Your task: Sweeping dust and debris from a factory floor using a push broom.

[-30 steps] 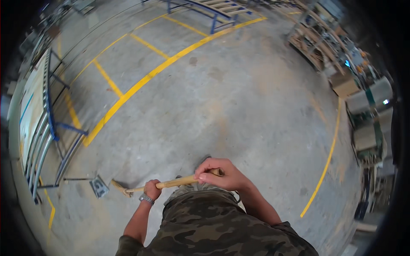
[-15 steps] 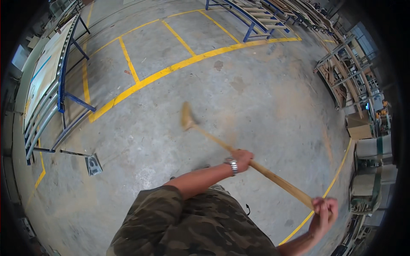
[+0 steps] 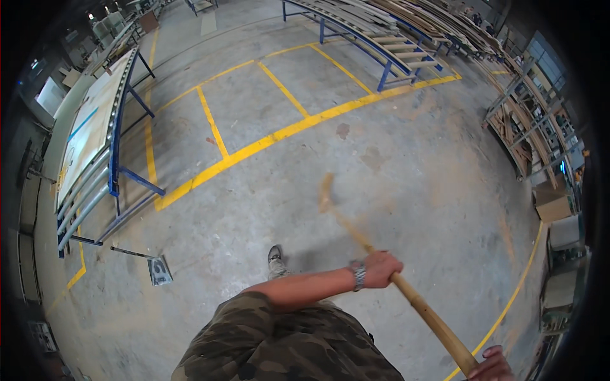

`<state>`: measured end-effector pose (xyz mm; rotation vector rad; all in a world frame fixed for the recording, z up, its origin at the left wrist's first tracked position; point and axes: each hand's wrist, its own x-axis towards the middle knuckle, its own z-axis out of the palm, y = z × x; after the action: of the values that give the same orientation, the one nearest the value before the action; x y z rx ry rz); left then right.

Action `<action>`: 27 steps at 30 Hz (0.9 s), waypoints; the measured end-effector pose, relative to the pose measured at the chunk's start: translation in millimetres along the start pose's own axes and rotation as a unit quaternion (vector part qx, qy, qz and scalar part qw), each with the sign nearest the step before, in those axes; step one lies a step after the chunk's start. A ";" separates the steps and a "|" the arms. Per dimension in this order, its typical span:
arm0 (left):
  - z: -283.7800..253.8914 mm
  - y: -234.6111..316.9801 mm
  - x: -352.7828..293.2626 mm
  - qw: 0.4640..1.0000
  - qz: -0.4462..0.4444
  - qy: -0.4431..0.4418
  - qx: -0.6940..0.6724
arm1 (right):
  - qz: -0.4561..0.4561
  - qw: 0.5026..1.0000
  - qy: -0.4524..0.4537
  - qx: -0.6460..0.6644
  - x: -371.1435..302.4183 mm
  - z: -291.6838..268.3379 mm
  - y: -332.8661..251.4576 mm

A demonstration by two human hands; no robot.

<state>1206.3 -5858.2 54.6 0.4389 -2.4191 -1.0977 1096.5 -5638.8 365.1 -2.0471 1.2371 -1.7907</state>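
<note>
A broom with a long bamboo-like handle (image 3: 427, 309) slants across the floor in front of me. Its tan head (image 3: 326, 193), smeared by motion, is at or just above the concrete. My left hand (image 3: 382, 269), with a metal watch on the wrist, is wrapped round the middle of the handle. At the lower right, my right hand (image 3: 492, 366) grips the upper end, partly cut off by the picture's edge. A long-handled dustpan (image 3: 160, 271) stands on the floor to the left, apart from both hands.
A blue-framed roller table (image 3: 113, 155) with a pale panel stands at the left. Another blue roller table (image 3: 384, 73) with long boards is at the far right. A metal rack (image 3: 524, 136) and cardboard box (image 3: 554, 202) line the right side. Yellow lines (image 3: 273, 138) mark the floor.
The broom head has swept right across the floor, and both hands have moved right and lower in the picture. One of my shoes now shows. The view has shifted somewhat; the dustpan stays put.
</note>
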 end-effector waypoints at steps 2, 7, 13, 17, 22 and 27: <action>-38.1 -20.2 -40.8 0.996 -0.073 -0.007 0.046 | 0.048 0.997 0.016 0.066 -5.8 5.8 38.0; -135.8 -113.7 -175.5 0.961 -0.260 -0.018 0.094 | 0.336 0.912 0.130 0.193 18.4 144.8 111.8; -238.7 -216.3 -331.6 0.882 -0.432 0.047 0.182 | 0.416 0.831 -0.248 0.272 62.5 316.5 225.6; -268.0 -260.8 -316.3 0.891 -0.426 0.025 0.155 | 0.455 0.799 -0.250 0.304 89.7 361.8 250.0; -237.0 -297.2 -223.3 0.960 -0.251 0.034 0.121 | 0.518 0.842 -0.084 0.123 106.2 296.6 234.5; -167.2 -237.4 -56.4 0.992 -0.109 -0.002 0.068 | 0.462 0.869 0.155 -0.086 94.0 208.1 138.5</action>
<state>1364.7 -6087.5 -44.6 0.7607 -2.5044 -1.0228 1209.1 -5871.0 296.1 -0.8758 2.0396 -1.5335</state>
